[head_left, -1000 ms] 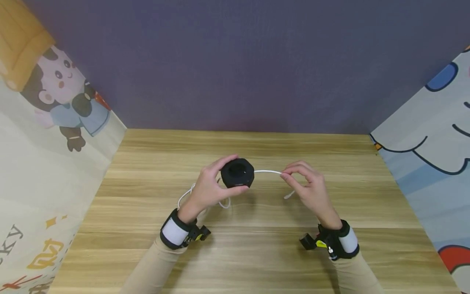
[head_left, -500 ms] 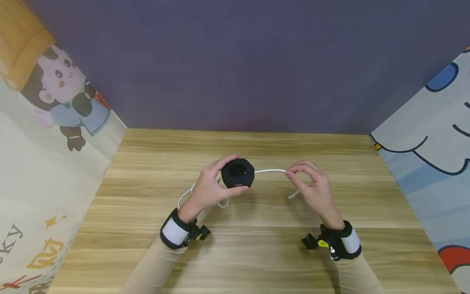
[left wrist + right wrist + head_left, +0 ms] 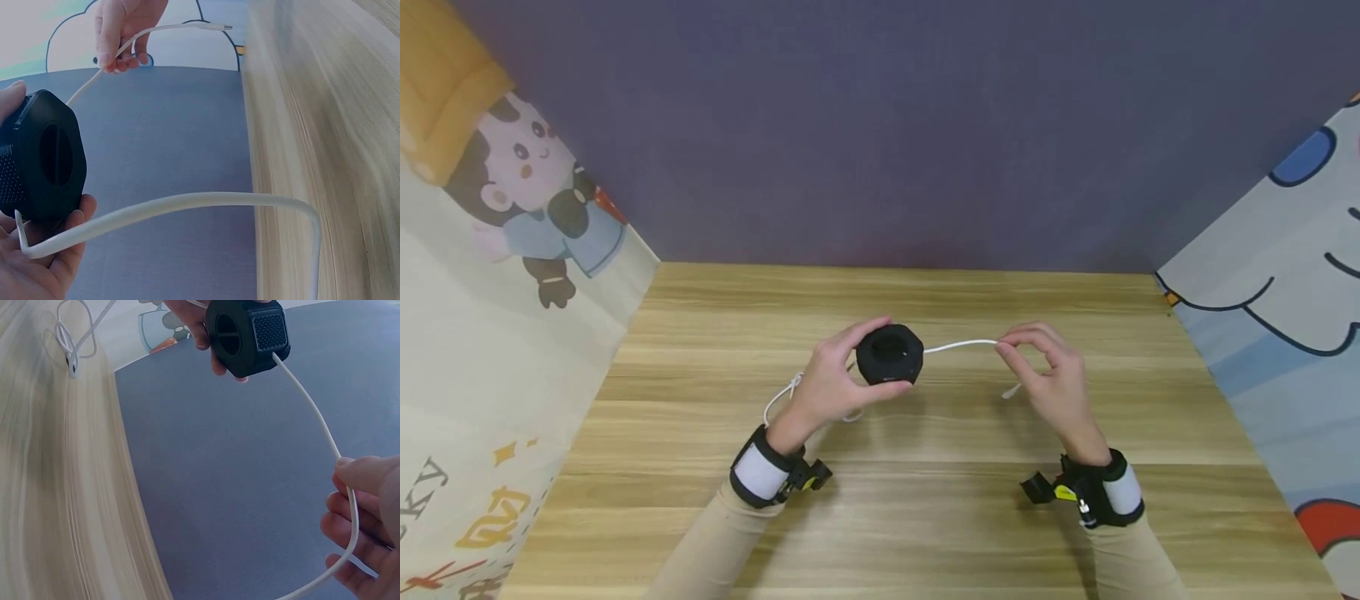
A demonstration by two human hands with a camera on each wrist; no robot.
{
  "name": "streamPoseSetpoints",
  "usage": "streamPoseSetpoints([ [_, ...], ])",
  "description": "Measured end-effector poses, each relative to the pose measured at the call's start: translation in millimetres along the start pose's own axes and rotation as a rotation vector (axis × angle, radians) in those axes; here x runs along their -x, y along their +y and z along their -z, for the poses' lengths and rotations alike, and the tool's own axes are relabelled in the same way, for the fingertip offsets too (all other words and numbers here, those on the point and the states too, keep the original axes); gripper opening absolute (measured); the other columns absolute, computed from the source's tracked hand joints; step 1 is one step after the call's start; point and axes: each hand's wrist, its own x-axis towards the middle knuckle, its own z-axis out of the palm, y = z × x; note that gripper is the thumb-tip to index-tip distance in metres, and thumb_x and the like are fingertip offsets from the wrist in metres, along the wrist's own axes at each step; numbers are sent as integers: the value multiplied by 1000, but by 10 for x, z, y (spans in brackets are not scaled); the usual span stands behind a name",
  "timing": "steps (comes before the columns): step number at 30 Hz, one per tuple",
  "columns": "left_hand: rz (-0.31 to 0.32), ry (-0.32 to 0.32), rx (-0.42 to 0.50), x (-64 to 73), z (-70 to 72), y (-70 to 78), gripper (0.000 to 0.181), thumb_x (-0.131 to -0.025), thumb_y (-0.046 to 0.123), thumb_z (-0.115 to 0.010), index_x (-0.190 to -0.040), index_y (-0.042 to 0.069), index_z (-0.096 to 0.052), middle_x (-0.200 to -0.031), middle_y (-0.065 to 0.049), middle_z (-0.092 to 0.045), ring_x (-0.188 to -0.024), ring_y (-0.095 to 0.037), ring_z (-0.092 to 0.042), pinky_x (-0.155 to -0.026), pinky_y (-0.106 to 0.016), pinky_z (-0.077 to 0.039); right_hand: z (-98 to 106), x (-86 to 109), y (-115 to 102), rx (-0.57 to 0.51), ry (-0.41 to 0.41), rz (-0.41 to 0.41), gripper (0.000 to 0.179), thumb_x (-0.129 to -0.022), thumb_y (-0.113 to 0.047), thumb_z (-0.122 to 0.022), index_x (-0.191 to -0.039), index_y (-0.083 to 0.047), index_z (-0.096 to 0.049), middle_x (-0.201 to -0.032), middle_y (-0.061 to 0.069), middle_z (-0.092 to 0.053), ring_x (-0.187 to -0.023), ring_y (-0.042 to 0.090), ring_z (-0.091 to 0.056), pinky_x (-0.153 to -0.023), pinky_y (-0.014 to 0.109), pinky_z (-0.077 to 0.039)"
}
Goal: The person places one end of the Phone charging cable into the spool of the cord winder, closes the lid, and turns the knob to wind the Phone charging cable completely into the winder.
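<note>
Above the table, my left hand [image 3: 831,383] grips a black many-sided cable winder [image 3: 890,354] between thumb and fingers. A round recess with a bar across it shows in its face in the left wrist view. A white cable [image 3: 958,345] comes out of its right side. My right hand [image 3: 1056,383] pinches that cable between thumb and fingertips. Past the pinch the cable bends down to a free connector end [image 3: 1011,391]. More white cable [image 3: 187,201] leaves the winder's other side, near my left palm. How the cable runs inside the winder is hidden.
A loose coil of white cable [image 3: 69,344] lies on the wooden table [image 3: 880,517] by my left hand. A dark wall panel [image 3: 880,142] stands behind the table, with printed panels at both sides. Each wrist wears a strapped camera.
My right hand has moved right and slightly away from me, drawing out a longer stretch of cable from the winder. The loop beneath my left hand has shrunk; that hand has barely shifted.
</note>
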Motion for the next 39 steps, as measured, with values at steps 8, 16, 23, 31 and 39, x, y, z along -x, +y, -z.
streamPoseSetpoints([
  [8,16,0,9,5,-9,-19,81,-69,26,-96,-140,7,-62,-135,-12,-68,-124,-26,-65,-102,-44,-55,60,10,25,24,24,-43,14,-84,16,-75,-92,5,-74,-94,17,-71,-98,2,-64,-92,19,-49],
  [16,24,17,19,13,26,-25,80,-68,25,-97,-139,7,-63,-134,-11,-69,-123,-24,-66,-101,-43,-55,107,24,75,32,46,-87,14,-83,17,-75,-92,6,-73,-94,19,-70,-96,2,-61,-88,17,-47],
  [23,43,24,50,11,32,-8,80,-69,22,-95,-140,5,-62,-133,-11,-69,-123,-25,-65,-103,-44,-54,95,26,77,102,-102,-61,13,-89,13,-71,-97,3,-70,-98,11,-69,-98,4,-59,-90,14,-44],
  [31,36,32,57,-6,15,4,78,-70,23,-94,-139,5,-62,-131,-11,-70,-122,-26,-66,-102,-46,-54,-22,50,57,76,-272,-64,11,-95,5,-67,-102,-4,-66,-103,4,-67,-101,11,-60,-92,15,-45],
  [39,68,24,100,-7,0,10,76,-72,22,-94,-139,8,-63,-131,-8,-70,-121,-22,-66,-103,-44,-53,-210,7,-30,-3,-305,6,20,-92,10,-68,-101,-8,-66,-104,1,-67,-98,14,-60,-89,22,-48],
])
